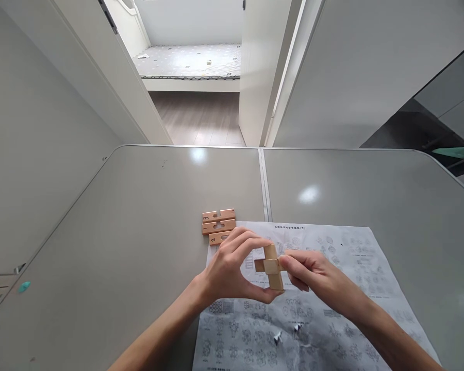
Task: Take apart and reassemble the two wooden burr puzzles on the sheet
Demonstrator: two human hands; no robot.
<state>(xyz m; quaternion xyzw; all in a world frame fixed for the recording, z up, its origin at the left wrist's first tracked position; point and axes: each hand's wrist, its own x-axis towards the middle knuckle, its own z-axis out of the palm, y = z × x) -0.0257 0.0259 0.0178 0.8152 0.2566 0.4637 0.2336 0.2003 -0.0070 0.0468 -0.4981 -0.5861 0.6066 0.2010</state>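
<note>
Both my hands hold a small cross of interlocked wooden pieces point(271, 266) above a printed sheet. My left hand point(232, 270) curls round it from the left, thumb under its lower end and fingers over the top. My right hand point(313, 275) pinches its right arm with thumb and fingers. Three loose flat wooden pieces point(218, 225), notched and numbered, lie side by side on the table just beyond my left hand.
The printed sheet of diagrams point(332, 309) covers the near right of a grey table point(139, 216) with a centre seam point(265, 185). Small torn paper bits point(278, 336) lie on the sheet. Beyond the table an open doorway shows a bed point(189, 59).
</note>
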